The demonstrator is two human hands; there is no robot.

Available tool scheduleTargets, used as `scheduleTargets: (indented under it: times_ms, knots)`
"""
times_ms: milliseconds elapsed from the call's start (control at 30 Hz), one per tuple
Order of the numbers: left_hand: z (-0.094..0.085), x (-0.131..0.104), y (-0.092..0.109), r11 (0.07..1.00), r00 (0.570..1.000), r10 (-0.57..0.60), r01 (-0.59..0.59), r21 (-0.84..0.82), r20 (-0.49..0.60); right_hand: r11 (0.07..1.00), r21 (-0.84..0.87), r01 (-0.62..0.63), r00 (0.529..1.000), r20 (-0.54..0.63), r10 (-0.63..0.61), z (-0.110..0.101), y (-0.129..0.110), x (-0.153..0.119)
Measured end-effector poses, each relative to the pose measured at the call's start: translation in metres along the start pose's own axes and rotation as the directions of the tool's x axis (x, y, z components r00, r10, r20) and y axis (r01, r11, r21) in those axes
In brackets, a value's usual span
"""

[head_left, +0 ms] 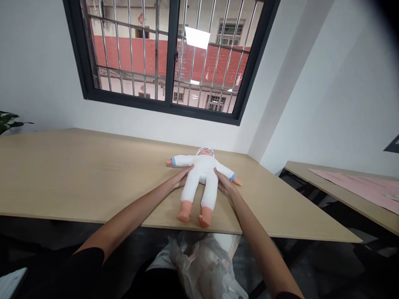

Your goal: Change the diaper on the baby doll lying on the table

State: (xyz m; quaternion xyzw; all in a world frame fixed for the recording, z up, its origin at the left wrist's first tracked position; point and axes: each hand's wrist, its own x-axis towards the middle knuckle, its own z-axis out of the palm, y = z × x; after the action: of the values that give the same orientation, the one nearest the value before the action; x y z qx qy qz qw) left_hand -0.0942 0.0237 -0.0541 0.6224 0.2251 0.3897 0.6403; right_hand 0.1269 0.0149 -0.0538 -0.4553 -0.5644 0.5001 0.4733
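Head view: doll (205, 165) in white suit lies face up on wooden table (93, 174), head toward window (171, 62), feet near front edge; left hand (183, 177) and right hand (223, 182) clasp it from either side at hips, thumbs on suit, fingers curled partly beneath, tips hidden; plastic bag (208, 265) below table edge.

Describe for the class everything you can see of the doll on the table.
The doll lies on its back on the wood-look table, head toward the wall, feet near the front edge. Its white outfit looks like cloth, with blue cuffs; a white cap bears bluish markings. The bare feet are orange-pink and look like plastic or vinyl. Arms spread wide, legs slightly apart. The person's two hands, left hand and right hand, touch its hips.
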Motion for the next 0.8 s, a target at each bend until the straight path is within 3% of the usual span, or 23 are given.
scheduleTargets:
  times_ms: [100, 333, 500, 800]
  knots:
    - [0.002, -0.001, 0.001, 0.995, 0.999, -0.038, 0.038, -0.091, 0.003, 0.997, 0.073, -0.027, 0.998, 0.062, 0.022, 0.007, -0.005, -0.005]
    - [0.010, -0.002, 0.006, 0.980, 0.994, -0.060, 0.040, -0.194, -0.096, 0.990, 0.123, -0.067, 0.996, 0.061, 0.060, 0.012, -0.013, -0.011]
    - [0.018, -0.002, 0.006, 0.970, 0.992, -0.073, 0.046, -0.238, -0.107, 0.978, 0.192, -0.076, 0.993, 0.108, 0.056, 0.011, -0.014, -0.012]
    - [0.018, -0.010, 0.006, 0.976, 0.987, -0.088, 0.058, -0.211, -0.136, 0.994, 0.108, -0.034, 0.997, 0.080, 0.025, 0.004, 0.000, 0.000]
